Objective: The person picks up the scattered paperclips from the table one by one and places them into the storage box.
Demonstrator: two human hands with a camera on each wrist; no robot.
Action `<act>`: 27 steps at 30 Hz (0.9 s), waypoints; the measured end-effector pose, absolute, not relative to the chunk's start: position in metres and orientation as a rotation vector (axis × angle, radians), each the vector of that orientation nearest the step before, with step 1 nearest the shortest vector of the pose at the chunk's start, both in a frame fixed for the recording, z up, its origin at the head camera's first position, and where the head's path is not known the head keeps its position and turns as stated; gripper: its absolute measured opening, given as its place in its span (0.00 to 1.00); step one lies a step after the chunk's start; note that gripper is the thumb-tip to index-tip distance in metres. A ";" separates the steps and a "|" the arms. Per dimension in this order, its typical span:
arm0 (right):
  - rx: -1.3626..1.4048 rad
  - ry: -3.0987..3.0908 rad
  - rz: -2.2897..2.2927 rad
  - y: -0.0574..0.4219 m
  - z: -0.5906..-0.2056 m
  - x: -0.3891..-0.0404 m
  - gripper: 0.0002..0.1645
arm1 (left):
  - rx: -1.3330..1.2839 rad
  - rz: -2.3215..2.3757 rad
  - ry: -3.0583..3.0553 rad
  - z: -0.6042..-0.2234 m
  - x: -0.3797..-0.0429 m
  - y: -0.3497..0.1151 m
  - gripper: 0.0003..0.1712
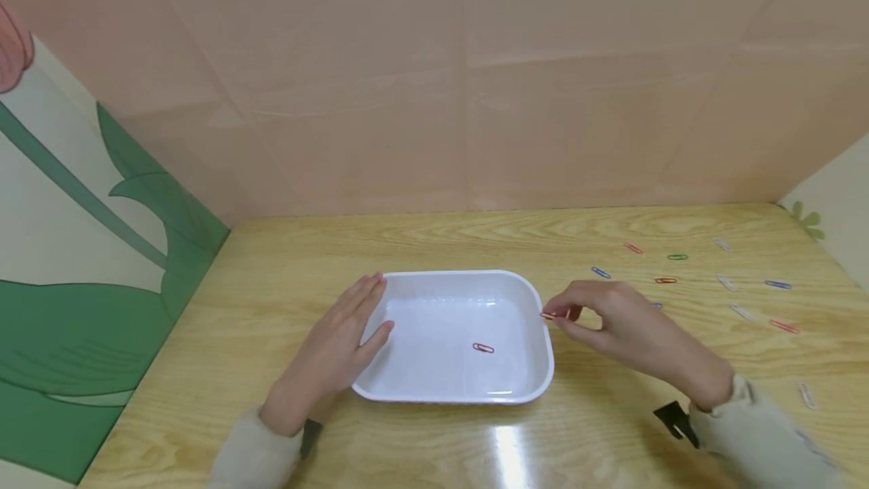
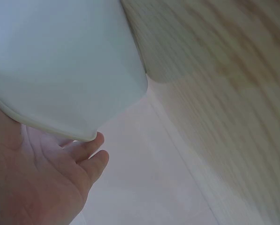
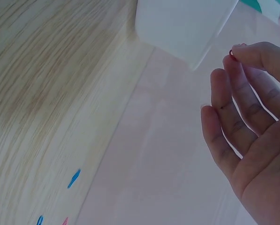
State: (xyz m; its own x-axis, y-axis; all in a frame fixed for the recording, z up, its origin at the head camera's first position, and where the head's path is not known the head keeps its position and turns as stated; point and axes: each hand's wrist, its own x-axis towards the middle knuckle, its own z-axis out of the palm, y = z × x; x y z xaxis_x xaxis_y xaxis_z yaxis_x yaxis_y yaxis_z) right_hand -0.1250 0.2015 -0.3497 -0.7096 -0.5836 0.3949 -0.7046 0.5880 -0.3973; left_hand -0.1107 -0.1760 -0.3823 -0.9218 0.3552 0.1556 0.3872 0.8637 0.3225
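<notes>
A white rectangular tray [image 1: 434, 391] stands on the wooden table, with one red paper clip [image 1: 483, 348] lying inside it. My left hand [image 1: 342, 338] rests on the tray's left rim, its fingers fairly straight; in the left wrist view the palm [image 2: 41, 173] lies along the rim's underside. At the tray's right rim, my right hand [image 1: 621, 327] pinches a small paper clip [image 1: 548, 316] between thumb and forefinger. In the right wrist view a bit of that clip [image 3: 231, 53] shows red at the fingertips, and the rest is hidden.
Right of the tray several paper clips are scattered on the table, among them a blue one [image 1: 600, 272], a green one [image 1: 677, 256], a pink one [image 1: 784, 326] and a white one [image 1: 806, 395]. A plain pinkish covering [image 1: 434, 134] rises behind the table [image 1: 305, 247].
</notes>
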 end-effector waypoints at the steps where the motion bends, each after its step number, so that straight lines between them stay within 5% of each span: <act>1: 1.077 -2.595 0.798 0.199 -0.349 -0.125 0.14 | -0.584 -0.539 -2.949 -0.382 -0.111 -0.176 0.37; 27: 1.230 -2.673 0.856 0.156 -0.358 -0.131 0.08 | -0.601 -0.525 -2.914 -0.385 -0.111 -0.177 0.37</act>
State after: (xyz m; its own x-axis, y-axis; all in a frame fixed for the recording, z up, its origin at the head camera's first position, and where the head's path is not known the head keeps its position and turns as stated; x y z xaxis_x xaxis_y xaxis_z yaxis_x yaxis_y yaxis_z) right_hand -0.1305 0.1558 -0.3576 -0.6752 -0.6777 0.2912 -0.7208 0.5224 -0.4555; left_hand -0.1108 -0.1768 -0.3851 -0.9140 0.3617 0.1841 0.4032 0.8608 0.3105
